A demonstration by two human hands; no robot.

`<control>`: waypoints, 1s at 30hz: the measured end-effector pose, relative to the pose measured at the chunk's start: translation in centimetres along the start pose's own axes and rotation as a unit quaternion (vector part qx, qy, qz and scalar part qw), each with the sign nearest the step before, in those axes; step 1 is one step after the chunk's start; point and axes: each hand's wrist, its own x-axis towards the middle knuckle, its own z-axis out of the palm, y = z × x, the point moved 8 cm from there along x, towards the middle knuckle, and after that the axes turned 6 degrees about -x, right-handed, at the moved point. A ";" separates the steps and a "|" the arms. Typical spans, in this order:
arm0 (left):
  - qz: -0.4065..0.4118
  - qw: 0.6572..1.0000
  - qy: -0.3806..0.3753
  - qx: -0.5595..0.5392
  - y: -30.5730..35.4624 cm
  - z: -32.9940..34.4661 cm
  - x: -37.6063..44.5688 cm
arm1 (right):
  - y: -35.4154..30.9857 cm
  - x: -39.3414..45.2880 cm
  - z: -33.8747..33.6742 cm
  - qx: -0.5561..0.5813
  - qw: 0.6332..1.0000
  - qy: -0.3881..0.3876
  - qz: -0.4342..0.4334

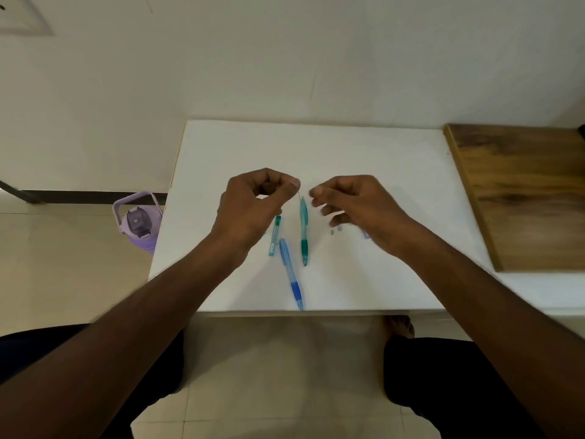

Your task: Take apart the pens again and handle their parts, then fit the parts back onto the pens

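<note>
Left hand (253, 207) pinches thin lead (299, 195) beside lead tube (274, 236).

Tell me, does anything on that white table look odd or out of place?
The blue pencil lies with its tip right at the table's near edge, perhaps overhanging. Two tiny loose parts lie below the right hand. The left hand pinches a thin lead.

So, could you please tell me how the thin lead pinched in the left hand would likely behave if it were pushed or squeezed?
The lead looks hair-thin beside the teal pencil, so it would probably snap under slight bending or squeezing. It is likely almost weightless and, if round, could roll on the smooth white table. The left hand pinches it by one end.
</note>
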 end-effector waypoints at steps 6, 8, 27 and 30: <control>-0.025 0.999 -0.035 -0.005 -0.7 0.3 -0.1 | -1.4 -0.7 3.1 0.085 0.992 -0.083 -0.037; -0.028 0.999 -0.038 0.004 -0.8 0.6 -0.3 | -1.1 -0.5 2.9 0.076 0.994 -0.067 -0.034; -0.032 0.847 -0.117 0.518 -4.7 3.0 -1.8 | 0.3 -0.4 0.8 0.106 0.993 0.029 0.051; -0.038 0.844 -0.130 0.518 -3.8 2.8 -2.3 | 0.1 -0.6 1.0 0.128 0.990 0.018 0.054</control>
